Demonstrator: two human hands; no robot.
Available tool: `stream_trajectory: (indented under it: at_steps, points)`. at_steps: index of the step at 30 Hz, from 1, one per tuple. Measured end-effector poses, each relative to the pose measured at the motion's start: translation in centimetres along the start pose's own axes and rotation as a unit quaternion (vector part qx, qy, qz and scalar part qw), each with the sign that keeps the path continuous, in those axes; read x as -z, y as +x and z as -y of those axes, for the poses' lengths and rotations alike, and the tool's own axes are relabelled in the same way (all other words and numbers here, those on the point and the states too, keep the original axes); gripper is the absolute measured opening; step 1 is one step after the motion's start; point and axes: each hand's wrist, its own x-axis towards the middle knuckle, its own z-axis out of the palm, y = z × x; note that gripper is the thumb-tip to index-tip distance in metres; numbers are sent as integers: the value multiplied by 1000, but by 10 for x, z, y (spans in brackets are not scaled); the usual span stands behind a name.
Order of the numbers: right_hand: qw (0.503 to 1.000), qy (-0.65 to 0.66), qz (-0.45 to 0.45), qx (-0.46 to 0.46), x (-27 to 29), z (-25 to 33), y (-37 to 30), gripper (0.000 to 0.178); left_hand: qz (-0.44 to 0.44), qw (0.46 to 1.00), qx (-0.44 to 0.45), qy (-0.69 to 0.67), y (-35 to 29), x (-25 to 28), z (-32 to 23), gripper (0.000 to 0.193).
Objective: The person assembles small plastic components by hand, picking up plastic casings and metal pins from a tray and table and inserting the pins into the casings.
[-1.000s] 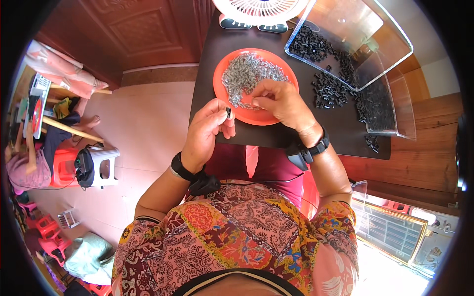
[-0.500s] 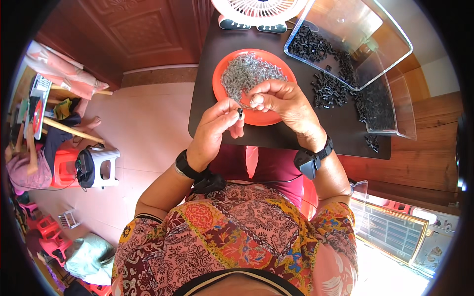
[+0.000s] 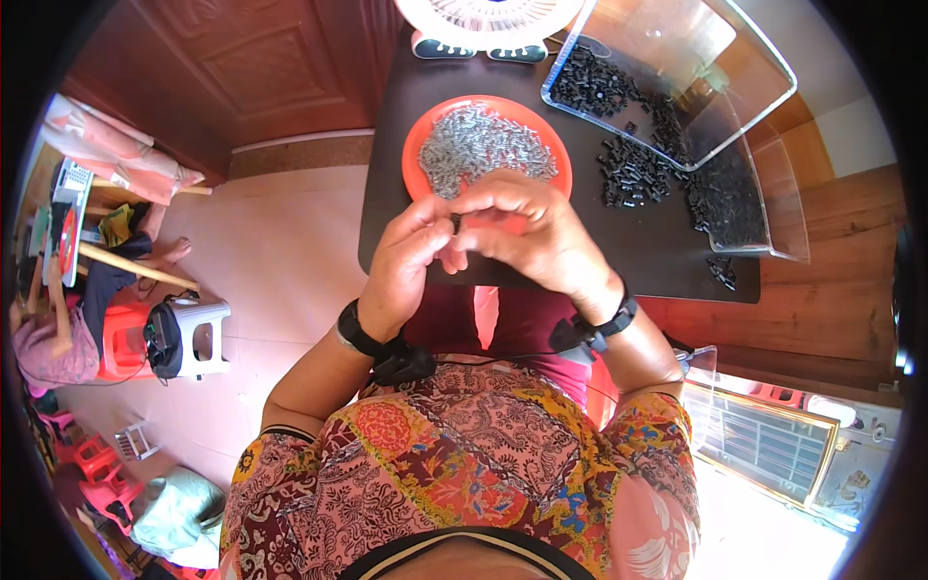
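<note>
My left hand is closed, pinching a small black plastic piece between thumb and fingers. My right hand meets it there, its thumb and forefinger bent into a ring with the tips at the black piece. Whatever the right fingertips pinch is too small and covered to make out. Just beyond both hands lies a round orange-red plate, heaped with small silver metal pieces. The right hand overlaps the plate's near edge.
On the dark table, loose black pieces lie right of the plate. A clear plastic bin on its side holds more. A white fan stands at the back. Far left, a person sits near a grey stool.
My right hand has moved left and slightly down, bringing its fingertips from above the plate to the black piece in my left hand. The view has shifted slightly.
</note>
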Motion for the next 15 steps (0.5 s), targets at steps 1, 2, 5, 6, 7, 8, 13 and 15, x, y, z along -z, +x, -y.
stream_trajectory:
  at_steps: [1,2,5,6,7,8,13,15]
  points:
    - [996,-76,-23,48,-4,-3,-1,22,3,1000,13,12,0,6,1,30]
    - [993,-93,-34,63,-7,-4,-2,29,8,1000,14,10,1,4,1,30]
    - [983,-149,-60,92,-12,-6,-5,30,-12,999,1,-31,0,-1,0,27]
    - [982,-153,-63,90,-12,-6,-6,30,-7,999,2,-33,0,0,1,27]
    - [982,-154,-63,89,-12,-6,-6,30,-4,999,0,-46,1,1,2,27]
    - [982,-155,-62,89,-13,-6,-6,30,-1,998,-4,-59,0,1,4,26]
    - [968,-210,-102,88,15,-9,-10,19,2,997,-22,-71,1,3,2,20]
    - [937,-306,-153,71,43,-8,-12,15,-5,999,-27,-42,0,8,-1,22]
